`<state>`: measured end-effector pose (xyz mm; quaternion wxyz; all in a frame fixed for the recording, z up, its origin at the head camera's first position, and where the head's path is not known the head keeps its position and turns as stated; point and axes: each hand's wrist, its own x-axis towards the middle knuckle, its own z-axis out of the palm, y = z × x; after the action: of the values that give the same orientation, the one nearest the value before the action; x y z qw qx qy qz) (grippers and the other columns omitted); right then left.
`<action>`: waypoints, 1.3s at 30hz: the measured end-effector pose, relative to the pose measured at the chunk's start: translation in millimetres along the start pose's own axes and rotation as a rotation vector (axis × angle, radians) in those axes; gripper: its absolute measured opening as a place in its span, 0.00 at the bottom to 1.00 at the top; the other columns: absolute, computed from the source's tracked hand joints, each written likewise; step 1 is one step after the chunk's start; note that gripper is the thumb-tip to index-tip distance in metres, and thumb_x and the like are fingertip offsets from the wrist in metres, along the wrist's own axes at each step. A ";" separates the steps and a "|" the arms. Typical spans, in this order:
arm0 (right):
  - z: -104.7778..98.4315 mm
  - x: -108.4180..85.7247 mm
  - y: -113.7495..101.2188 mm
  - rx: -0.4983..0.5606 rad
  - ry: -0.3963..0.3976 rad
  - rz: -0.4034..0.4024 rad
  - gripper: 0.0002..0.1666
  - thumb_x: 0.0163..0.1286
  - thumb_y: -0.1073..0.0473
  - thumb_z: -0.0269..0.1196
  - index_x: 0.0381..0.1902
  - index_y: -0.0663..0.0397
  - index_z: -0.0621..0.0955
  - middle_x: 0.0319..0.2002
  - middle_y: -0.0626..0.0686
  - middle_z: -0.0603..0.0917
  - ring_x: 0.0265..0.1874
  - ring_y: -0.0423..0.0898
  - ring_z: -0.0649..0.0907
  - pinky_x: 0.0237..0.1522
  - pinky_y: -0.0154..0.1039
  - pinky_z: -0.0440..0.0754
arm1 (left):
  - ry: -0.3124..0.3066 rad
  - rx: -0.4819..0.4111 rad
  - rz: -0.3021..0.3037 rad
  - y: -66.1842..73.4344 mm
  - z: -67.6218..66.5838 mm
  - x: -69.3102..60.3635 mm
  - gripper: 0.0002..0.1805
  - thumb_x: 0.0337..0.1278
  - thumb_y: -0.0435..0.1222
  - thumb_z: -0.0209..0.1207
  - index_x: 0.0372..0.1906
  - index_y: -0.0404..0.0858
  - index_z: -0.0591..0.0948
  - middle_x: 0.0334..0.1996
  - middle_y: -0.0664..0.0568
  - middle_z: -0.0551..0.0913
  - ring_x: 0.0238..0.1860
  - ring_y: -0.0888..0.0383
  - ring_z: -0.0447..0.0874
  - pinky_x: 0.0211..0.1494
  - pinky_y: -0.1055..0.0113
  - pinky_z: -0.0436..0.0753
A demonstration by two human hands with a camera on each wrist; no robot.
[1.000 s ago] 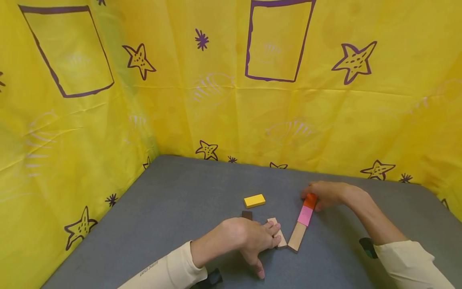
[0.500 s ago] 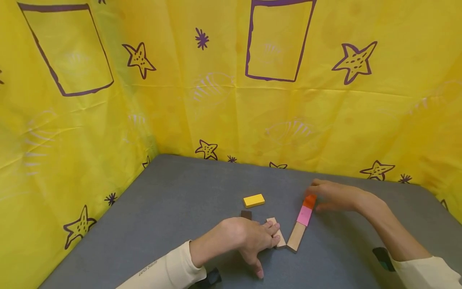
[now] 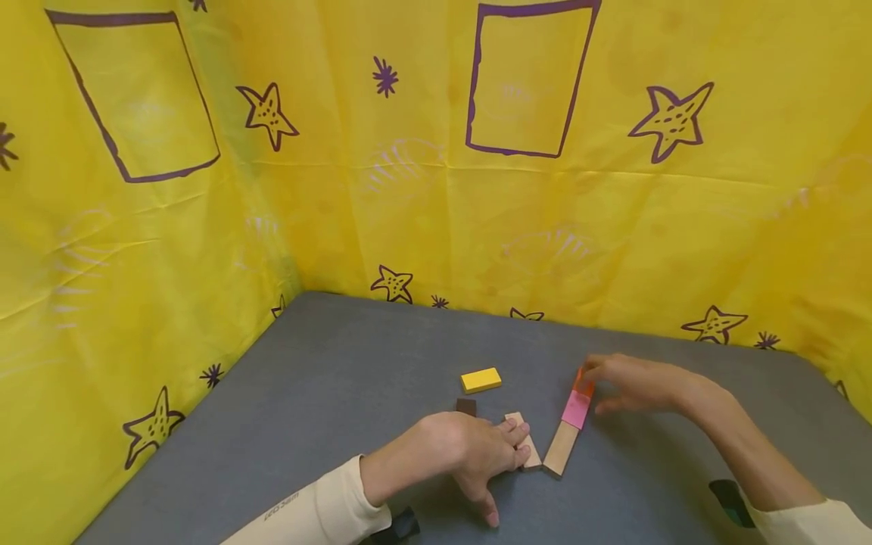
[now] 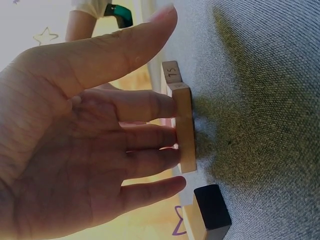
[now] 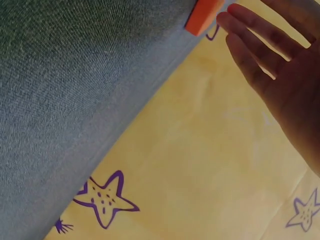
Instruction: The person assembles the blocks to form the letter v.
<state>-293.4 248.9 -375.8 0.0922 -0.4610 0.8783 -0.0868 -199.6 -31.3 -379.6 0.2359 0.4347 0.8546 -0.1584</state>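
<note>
My left hand rests its straight fingertips on a plain wooden block lying flat. In the left wrist view, the fingers press on that block and the thumb stands away from it. A second plain block meets its near end, forming a V. Beyond this lie a pink block and an orange block, end to end in one slanting row. My right hand is at the orange block, fingers extended and partly covering it. The right wrist view shows the fingertips beside the orange block.
A yellow block lies farther back on the grey table. Nearer, a dark block is partly hidden behind the left hand. Yellow cloth with purple drawings hangs along the table's back and left edges.
My right hand's fingers have loosened at the orange block; the hand has shifted slightly right and toward me. My left hand stays on the plain block.
</note>
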 end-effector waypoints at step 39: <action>3.8 7.0 1.6 0.023 -0.036 0.027 0.13 0.54 0.57 0.82 0.38 0.40 0.92 0.44 0.43 0.83 0.42 0.42 0.83 0.48 0.43 0.85 | 0.003 0.044 -0.014 0.1 1.7 2.0 0.53 0.59 0.68 0.64 0.84 0.53 0.58 0.87 0.56 0.47 0.86 0.60 0.47 0.81 0.69 0.65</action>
<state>-297.6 243.8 -380.5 0.1144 -0.4495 0.8816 -0.0875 -200.1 -30.7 -382.2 0.2237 0.4342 0.8542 -0.1781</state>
